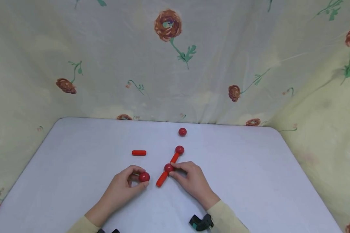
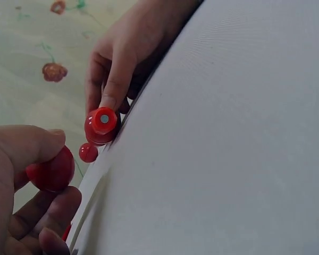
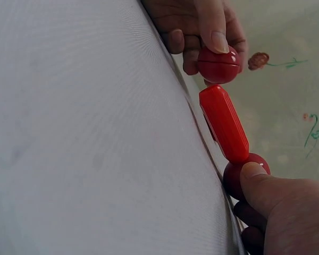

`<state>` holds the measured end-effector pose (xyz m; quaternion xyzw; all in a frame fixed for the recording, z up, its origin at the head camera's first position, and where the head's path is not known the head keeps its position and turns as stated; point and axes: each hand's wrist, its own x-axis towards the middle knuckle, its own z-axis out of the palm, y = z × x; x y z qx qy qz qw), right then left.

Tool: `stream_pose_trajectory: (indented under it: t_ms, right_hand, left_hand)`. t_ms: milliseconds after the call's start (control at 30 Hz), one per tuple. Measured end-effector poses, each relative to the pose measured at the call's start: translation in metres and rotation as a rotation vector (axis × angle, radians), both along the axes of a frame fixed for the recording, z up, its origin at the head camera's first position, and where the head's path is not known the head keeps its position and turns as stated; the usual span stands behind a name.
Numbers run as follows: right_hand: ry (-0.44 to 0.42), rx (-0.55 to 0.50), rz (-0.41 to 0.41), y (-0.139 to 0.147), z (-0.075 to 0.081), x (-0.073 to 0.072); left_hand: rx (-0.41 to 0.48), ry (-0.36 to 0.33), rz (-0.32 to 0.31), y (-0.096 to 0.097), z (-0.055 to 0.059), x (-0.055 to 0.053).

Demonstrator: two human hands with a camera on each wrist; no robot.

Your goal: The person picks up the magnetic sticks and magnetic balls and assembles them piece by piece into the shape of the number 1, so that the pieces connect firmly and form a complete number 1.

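Observation:
My left hand [image 1: 124, 185] pinches a red ball [image 1: 144, 177] between thumb and fingers, just left of a chain of red pieces. The chain runs diagonally: a red rod [image 1: 162, 179] at the near end, a middle red ball [image 1: 168, 168], a second red rod [image 1: 175, 158] and a far red ball [image 1: 179, 149]. My right hand [image 1: 193, 179] grips the middle ball between thumb and fingers. In the left wrist view, a grey disc shows in the free end of the near rod [image 2: 104, 120]. A small gap separates that rod [image 3: 224, 123] from the left hand's ball [image 3: 218, 65].
A loose red rod [image 1: 139, 153] lies on the white table [image 1: 250, 174], beyond the left hand. Another red ball [image 1: 182, 131] sits near the back edge. Behind the table hangs a flowered cloth [image 1: 105, 48]. A black device [image 1: 202, 222] is at the right wrist.

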<state>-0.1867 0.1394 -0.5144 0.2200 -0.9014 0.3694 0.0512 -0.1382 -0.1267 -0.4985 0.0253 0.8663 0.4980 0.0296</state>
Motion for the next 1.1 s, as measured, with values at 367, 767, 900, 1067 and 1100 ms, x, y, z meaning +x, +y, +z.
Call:
stream_pose_trajectory:
  t_ms: [367, 767, 900, 1067, 1100]
  right_hand:
    - [0.014, 0.0, -0.009, -0.0008, -0.0001, -0.0025]
    - [0.007, -0.007, 0.004, -0.0013, -0.001, -0.0033]
    - [0.004, -0.002, 0.001, -0.0006, -0.0007, -0.002]
    - [-0.011, 0.005, -0.003, 0.0001, -0.0001, -0.0015]
    - [-0.013, 0.005, -0.003, 0.0002, -0.0001, -0.0017]
  left_hand:
    - [-0.015, 0.04, -0.043, -0.0006, -0.002, 0.0014]
    - [-0.047, 0.1, -0.102, -0.0023, -0.0041, 0.0019]
    - [-0.061, 0.105, -0.119, -0.0019, -0.0048, 0.0024]
    - [-0.073, 0.093, -0.117, -0.0005, -0.0048, 0.0024]
    - [-0.077, 0.093, -0.117, -0.0002, -0.0047, 0.0023]
